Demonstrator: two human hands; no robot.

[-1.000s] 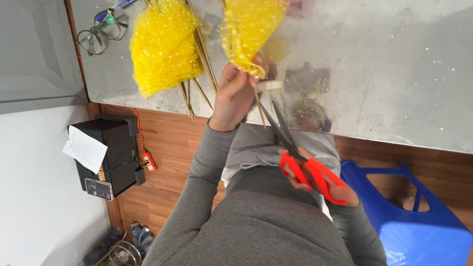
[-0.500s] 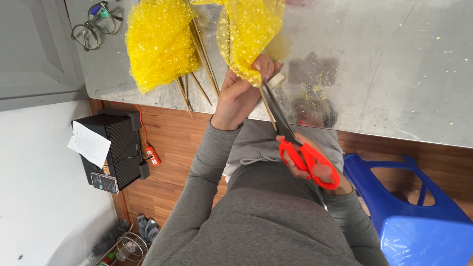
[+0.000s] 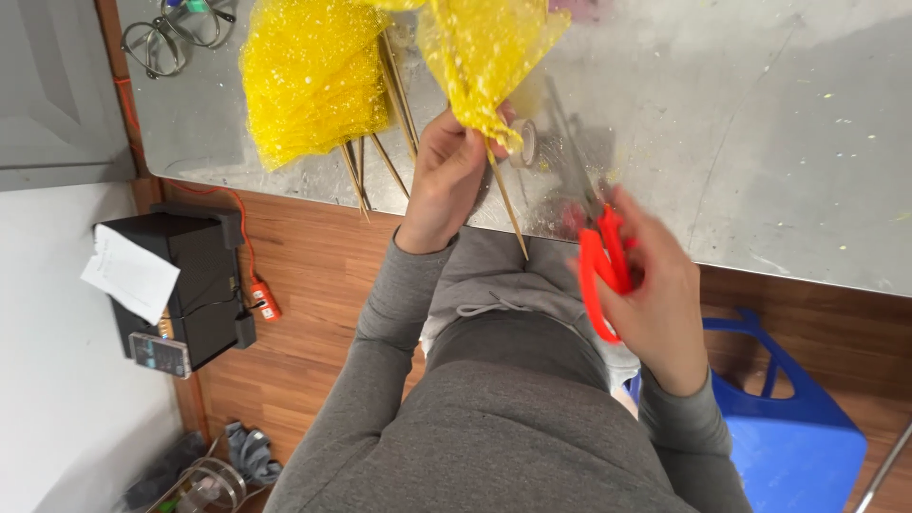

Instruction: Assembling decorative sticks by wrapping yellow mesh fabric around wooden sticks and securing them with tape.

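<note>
Here the metal counter [image 3: 760,142] fills the far half of the view, its near edge running above a wooden floor. On its left part lies a heap of finished yellow mesh flowers [image 3: 309,81] on thin wooden sticks, well apart from the pair of spectacles [image 3: 176,33] at the far left corner. The left hand [image 3: 446,176] is closed around the gathered base of one yellow mesh piece [image 3: 489,47], held over the counter's near edge, with its wooden stick [image 3: 503,204] slanting down toward the lap. The right hand [image 3: 651,285], blurred, has its grip closed through the handles of red-handled scissors [image 3: 603,266]; the blades point up toward the stick, and whether they are parted cannot be told. A small roll of tape [image 3: 525,142] sits just right of the left hand. For a clean cut, the pinch on the gathered mesh should stay tight and the stick steady, with the blades brought square across the material and clear of the thumb.
</note>
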